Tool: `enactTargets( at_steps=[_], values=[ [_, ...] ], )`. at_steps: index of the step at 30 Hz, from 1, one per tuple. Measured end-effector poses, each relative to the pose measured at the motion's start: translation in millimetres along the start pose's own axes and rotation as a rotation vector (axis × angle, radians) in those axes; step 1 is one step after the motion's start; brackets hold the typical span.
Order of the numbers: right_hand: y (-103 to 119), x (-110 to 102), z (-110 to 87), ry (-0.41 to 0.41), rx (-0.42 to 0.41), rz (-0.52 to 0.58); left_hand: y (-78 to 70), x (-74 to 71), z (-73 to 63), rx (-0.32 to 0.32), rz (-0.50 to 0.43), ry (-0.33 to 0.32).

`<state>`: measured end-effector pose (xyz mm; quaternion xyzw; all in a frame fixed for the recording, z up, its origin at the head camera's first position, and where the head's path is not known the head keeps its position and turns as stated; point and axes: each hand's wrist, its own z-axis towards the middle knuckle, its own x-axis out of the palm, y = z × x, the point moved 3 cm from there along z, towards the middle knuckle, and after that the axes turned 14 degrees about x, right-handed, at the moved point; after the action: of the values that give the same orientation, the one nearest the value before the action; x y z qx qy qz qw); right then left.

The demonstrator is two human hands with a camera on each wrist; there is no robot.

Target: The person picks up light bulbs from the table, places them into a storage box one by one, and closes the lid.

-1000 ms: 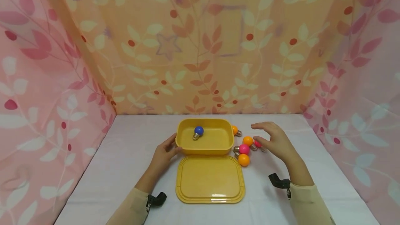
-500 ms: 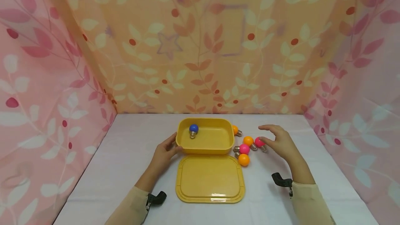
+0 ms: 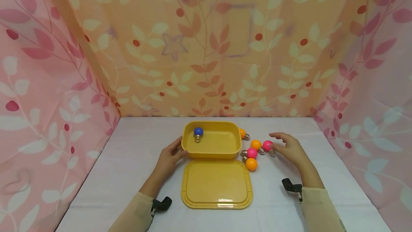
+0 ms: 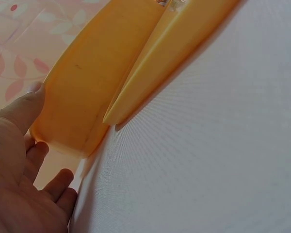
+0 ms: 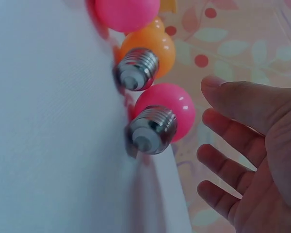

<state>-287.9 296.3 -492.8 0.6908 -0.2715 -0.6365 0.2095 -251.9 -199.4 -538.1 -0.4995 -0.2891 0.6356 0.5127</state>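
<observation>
In the head view, the left hand is resting at the near left corner of the yellow box, and the blue bulb is lying inside, toward the box's left end. The left wrist view is hiding that bulb behind the outer wall but is showing the thumb touching the box's edge while the other fingers are spreading loosely, pinching nothing. The yellow lid is lying flat just in front of the box. The right hand is hovering beside the rightmost pink bulb, thumb and fingers standing apart; from the head its thumb is seeming to meet the bulb, yet the right wrist view is showing a gap. That closer view is also revealing the pale end of the bulb's screw base. Only the head view is taking in all three orange bulbs and the second pink bulb, gathering right of the box and lid.
</observation>
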Motion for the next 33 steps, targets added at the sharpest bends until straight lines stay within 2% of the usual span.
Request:
enactTargets(
  at_steps=[6, 13, 15, 22, 30, 33],
  values=[
    [-6, 6, 3.8, 0.019, -0.006, 0.013, -1.0, -1.0, -0.7, 0.013, -0.011, 0.000],
    [-14, 15, 5.3, 0.088, 0.093, 0.079, -0.8, -0.6, 0.1, 0.013, -0.022, 0.000],
    [-17, 18, 5.9, 0.099, 0.099, 0.096, -1.5, -0.5, 0.1, 0.009, -0.029, -0.001],
    [-23, 24, 8.8, 0.109, 0.116, 0.111, -0.7, -0.3, 0.7, -0.012, -0.040, 0.006],
    [-27, 26, 10.7, 0.095, 0.098, 0.111, -17.3, -0.4, 0.7, -0.036, -0.032, 0.039],
    [-28, 26, 11.6, 0.089, 0.108, 0.103, -14.7, -0.2, 1.0, -0.032, -0.034, 0.032]
  ],
)
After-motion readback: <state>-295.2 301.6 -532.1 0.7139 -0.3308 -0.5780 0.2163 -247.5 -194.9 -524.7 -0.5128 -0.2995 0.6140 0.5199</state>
